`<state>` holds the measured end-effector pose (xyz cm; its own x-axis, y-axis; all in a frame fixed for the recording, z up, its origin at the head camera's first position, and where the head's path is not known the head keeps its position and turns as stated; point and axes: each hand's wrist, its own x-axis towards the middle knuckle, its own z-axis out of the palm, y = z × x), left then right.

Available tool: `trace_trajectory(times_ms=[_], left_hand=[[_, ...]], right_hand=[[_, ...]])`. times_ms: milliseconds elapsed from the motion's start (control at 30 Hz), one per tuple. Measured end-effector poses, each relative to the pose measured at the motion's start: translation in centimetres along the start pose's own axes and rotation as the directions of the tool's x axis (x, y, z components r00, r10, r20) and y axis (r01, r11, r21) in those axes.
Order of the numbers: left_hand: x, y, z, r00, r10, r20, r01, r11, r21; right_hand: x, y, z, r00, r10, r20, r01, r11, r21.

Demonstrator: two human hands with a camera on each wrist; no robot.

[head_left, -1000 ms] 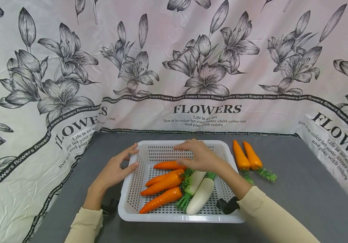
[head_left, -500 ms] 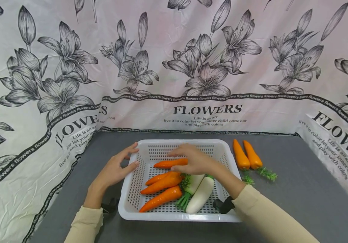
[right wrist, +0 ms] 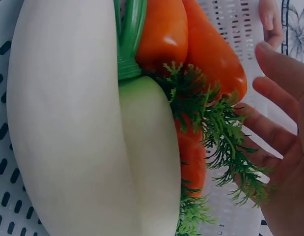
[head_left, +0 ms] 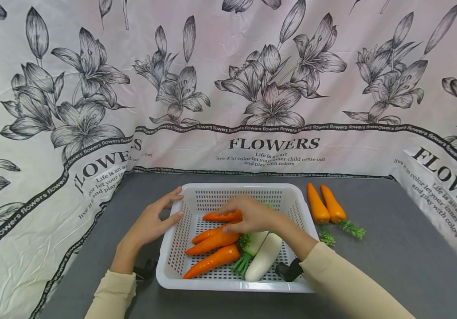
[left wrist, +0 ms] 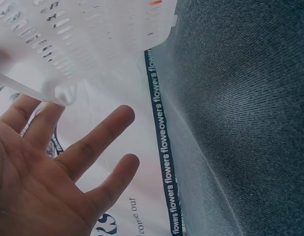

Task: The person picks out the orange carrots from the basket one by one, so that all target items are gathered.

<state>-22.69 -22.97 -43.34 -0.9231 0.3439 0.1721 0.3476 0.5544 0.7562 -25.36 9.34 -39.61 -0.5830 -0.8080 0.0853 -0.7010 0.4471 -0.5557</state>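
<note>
The basket is holding carrots and radishes; the left hand, fingers spread, is touching it; the right hand is hovering over carrots, grasping nothing.

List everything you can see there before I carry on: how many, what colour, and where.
Cloth: 1, white with black flowers and lettering, round the back and sides
Table: 1, dark grey, in front of the cloth
Basket: 1, white, on the table
Basket carrots: 4 visible, orange, mostly in the basket's left half
Radishes: 2, white with green tops, right of those carrots
Loose carrots: 2, orange with green leaves, right of the basket
Wrist cameras: 2, black, one per wrist
Sleeves: 2, beige
Left hand: 1, at the basket's left rim
Right hand: 1, over the basket carrots
</note>
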Motion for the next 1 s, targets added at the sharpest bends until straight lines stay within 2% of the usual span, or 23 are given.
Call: trace_trajectory(times_ms=[167, 400, 700, 1000], left_hand=[[0.03, 0.09, -0.09, 1.000, -0.001, -0.001, 0.001, 1.000, 0.004], [-0.05, 0.13, -0.19, 1.000, -0.001, -0.006, 0.001, 1.000, -0.001], [-0.13, -0.05, -0.01, 1.000, -0.004, -0.007, 0.004, 1.000, 0.016], [-0.16, 0.08, 0.03, 1.000, -0.007, -0.006, 0.007, 1.000, 0.011]], right_hand=[[0.09, 0.13, 0.29, 0.998, -0.029, 0.055, 0.028, 1.000, 0.014], [0.12, 0.14, 0.42, 0.996, 0.014, 0.083, -0.008, 0.997, -0.070], [0.06, 0.36, 0.94, 0.992, 0.025, 0.125, -0.022, 0.999, -0.031], [-0.24, 0.46, 0.80, 0.990, 0.035, 0.135, -0.028, 0.998, -0.056]])
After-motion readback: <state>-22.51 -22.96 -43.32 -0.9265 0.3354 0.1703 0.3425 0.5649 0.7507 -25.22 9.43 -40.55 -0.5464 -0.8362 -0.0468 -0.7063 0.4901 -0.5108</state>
